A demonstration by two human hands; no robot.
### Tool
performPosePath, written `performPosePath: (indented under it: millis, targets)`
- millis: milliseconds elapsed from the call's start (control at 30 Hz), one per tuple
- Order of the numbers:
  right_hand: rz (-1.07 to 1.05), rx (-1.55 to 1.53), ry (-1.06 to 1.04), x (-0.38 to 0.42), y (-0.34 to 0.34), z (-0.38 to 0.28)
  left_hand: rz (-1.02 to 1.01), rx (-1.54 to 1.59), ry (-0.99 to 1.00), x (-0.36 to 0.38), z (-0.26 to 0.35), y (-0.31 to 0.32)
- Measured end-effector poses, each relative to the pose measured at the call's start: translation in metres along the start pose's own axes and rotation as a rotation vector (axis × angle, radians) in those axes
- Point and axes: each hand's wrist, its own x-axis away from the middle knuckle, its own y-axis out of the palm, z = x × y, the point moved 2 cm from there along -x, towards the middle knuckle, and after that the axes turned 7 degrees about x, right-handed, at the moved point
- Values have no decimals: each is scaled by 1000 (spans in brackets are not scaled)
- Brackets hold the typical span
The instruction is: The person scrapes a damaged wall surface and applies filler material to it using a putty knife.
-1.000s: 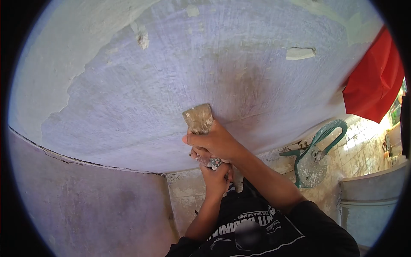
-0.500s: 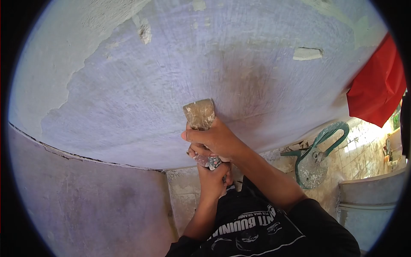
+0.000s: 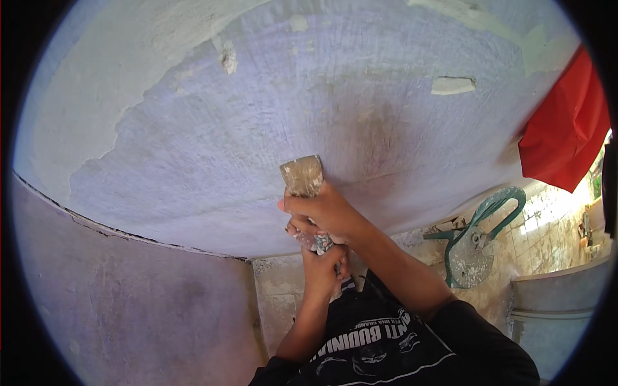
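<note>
A scraper (image 3: pixel 302 177) with a wide, stained blade points up at the lavender wall (image 3: pixel 225 141), its edge at or very near the surface. My right hand (image 3: pixel 325 212) is wrapped round it just below the blade, thumb laid across the front. Lower down, my left hand (image 3: pixel 322 267) grips the paint-spotted handle, with fingers closed. Both hands cover most of the handle, and its lower end is hidden.
Peeled paint edges and a pale notch (image 3: pixel 453 85) mark the wall. Red cloth (image 3: pixel 563 128) hangs at the right. Below it stands a green-framed, splattered object (image 3: pixel 473 257) on the tiled floor, near a grey-blue rounded container (image 3: pixel 553 302). Another wall (image 3: pixel 141 302) meets at left.
The view has shifted slightly, and the blade appears a little lower in the picture. Both hands keep the same grip on the scraper.
</note>
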Motion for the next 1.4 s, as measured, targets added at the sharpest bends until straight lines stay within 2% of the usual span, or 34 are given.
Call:
performPosePath:
  millis: [100,200,267,400,533,600,800,900,1233,1300,1400]
  targets:
    - [-17,-5,50,3,3,-6,3,6,6,-1,4,2]
    - [-113,17,-51,0,9,-16,-16,25,11,4,8,0]
    - [-42,38,-5,0,10,-9,-43,69,20,3,8,2]
    - [-30,49,30,0,9,-6,-17,70,11,4,7,0]
    - [-96,26,-69,1,15,-28,-83,26,6,5,19,8]
    - [-18,34,-20,0,13,-19,-83,21,8,5,18,9]
    - [-97,51,-30,0,11,-25,-62,48,-22,5,14,10]
    - [-38,48,19,0,8,-14,-76,45,-24,3,11,7]
    - [-68,20,34,1,11,-17,-22,50,-5,8,15,15]
    - [-136,24,0,0,11,-20,-15,35,-8,10,15,14]
    - [-87,20,21,-1,11,-15,0,37,20,8,15,15]
